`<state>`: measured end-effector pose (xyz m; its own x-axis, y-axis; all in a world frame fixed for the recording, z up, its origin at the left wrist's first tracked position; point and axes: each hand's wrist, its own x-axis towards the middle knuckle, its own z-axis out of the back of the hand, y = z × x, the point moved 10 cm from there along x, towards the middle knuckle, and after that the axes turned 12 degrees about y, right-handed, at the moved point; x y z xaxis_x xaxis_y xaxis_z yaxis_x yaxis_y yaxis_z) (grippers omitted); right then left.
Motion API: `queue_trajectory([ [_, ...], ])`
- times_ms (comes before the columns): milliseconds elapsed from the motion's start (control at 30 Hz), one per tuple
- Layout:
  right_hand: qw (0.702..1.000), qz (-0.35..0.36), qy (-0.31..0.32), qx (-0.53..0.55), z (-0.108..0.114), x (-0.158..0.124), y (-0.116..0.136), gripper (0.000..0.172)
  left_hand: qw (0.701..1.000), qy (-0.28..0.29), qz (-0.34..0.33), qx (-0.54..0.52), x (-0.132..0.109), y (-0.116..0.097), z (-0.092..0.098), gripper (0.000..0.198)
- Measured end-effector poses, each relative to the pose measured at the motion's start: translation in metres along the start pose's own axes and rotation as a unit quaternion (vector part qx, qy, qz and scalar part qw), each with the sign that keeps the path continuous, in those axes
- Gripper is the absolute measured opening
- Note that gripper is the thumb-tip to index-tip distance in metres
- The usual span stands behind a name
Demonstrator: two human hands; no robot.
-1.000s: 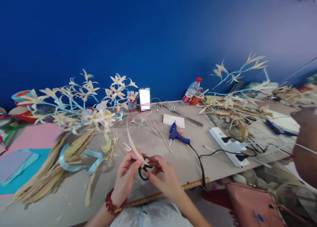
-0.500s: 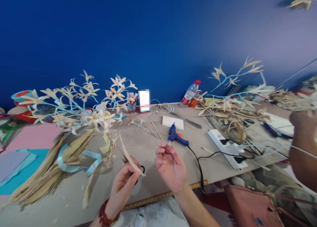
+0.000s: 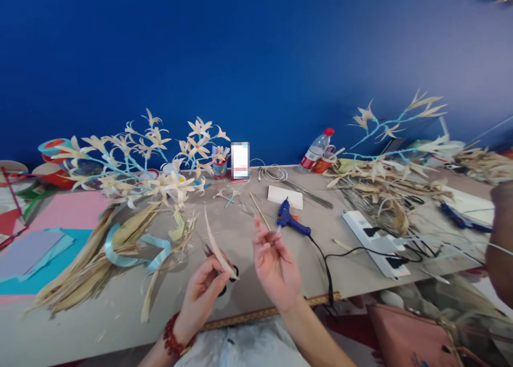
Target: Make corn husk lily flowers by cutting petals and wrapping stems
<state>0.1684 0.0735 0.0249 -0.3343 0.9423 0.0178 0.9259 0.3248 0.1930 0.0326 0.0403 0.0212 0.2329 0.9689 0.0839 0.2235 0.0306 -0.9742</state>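
Note:
Between the thumb and fingers of my left hand (image 3: 206,287) is pinched a narrow, pale strip of dried husk (image 3: 214,240), pointed at its upper end. Black-handled scissors (image 3: 235,272) lie on the table just behind that hand, partly hidden by it. My right hand (image 3: 277,268) is raised palm up, its fingers loosely bent and apart, and nothing shows in it. Beyond its fingertips a blue hot glue gun (image 3: 292,220) rests by a white card (image 3: 285,197). A thin stick (image 3: 260,211) lies left of the gun.
Husk flowers on blue stems (image 3: 132,148) stand at the left, above dried husks (image 3: 86,260) and a blue ribbon (image 3: 114,249). To the right are a power strip (image 3: 374,244), a bottle (image 3: 316,150), more husk flowers (image 3: 377,124) and another person's arm (image 3: 500,244). A phone (image 3: 240,161) stands against the wall.
The view has turned slightly left, so the table's things sit further right. My left hand still pinches the husk strip. My right hand's fingers have spread a little more.

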Motion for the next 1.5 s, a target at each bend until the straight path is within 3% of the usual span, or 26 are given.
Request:
queue_trajectory([
  [200,1.000,0.007,-0.005,-0.008,0.002,0.001,0.002,0.009,0.999,0.001,0.020,-0.029,-0.001,0.006,0.000,0.014],
  [333,0.975,0.029,-0.015,-0.220,0.012,-0.007,0.010,0.010,0.998,-0.014,0.009,-0.054,0.002,0.006,0.002,0.013],
  [400,0.915,0.047,0.005,-0.400,0.008,-0.014,0.014,0.012,0.995,-0.035,0.005,-0.088,0.006,0.009,0.005,0.013],
  [500,0.753,0.019,0.064,-0.654,-0.001,-0.024,-0.001,0.010,0.987,-0.073,0.006,-0.143,0.011,0.015,0.008,0.014],
  [600,0.602,-0.016,0.096,-0.793,0.001,-0.030,-0.020,0.028,0.980,-0.104,0.013,-0.170,0.014,0.020,0.009,0.014],
  [667,0.546,-0.020,0.093,-0.832,0.004,-0.030,-0.025,0.030,0.978,-0.114,0.022,-0.172,0.014,0.022,0.008,0.013],
  [800,0.492,-0.043,0.061,-0.868,0.016,-0.022,-0.029,0.025,0.978,-0.115,0.031,-0.173,0.013,0.024,0.003,0.014],
  [867,0.493,-0.068,0.047,-0.866,0.024,-0.018,-0.030,0.020,0.978,-0.112,0.033,-0.173,0.013,0.024,0.002,0.014],
  [933,0.525,-0.090,0.043,-0.845,0.032,-0.016,-0.031,0.013,0.980,-0.108,0.035,-0.166,0.013,0.023,0.002,0.013],
  [1000,0.597,-0.104,0.048,-0.794,0.041,-0.017,-0.031,0.009,0.982,-0.106,0.026,-0.151,0.014,0.019,0.007,0.011],
  [1100,0.744,-0.150,0.044,-0.649,0.060,-0.023,-0.034,0.024,0.984,-0.113,0.008,-0.141,0.017,0.011,0.017,0.010],
  [1133,0.781,-0.171,0.036,-0.600,0.066,-0.027,-0.036,0.030,0.983,-0.115,0.007,-0.144,0.019,0.010,0.020,0.010],
  [1200,0.823,-0.196,0.033,-0.532,0.070,-0.035,-0.038,0.041,0.980,-0.119,0.007,-0.158,0.022,0.008,0.025,0.009],
  [1300,0.836,-0.189,0.070,-0.511,0.055,-0.041,-0.037,0.053,0.976,-0.121,0.001,-0.179,0.026,0.006,0.026,0.009],
  [1500,0.804,-0.163,0.086,-0.565,0.036,-0.038,-0.039,0.053,0.970,-0.093,0.021,-0.226,0.029,0.014,0.011,0.007],
])
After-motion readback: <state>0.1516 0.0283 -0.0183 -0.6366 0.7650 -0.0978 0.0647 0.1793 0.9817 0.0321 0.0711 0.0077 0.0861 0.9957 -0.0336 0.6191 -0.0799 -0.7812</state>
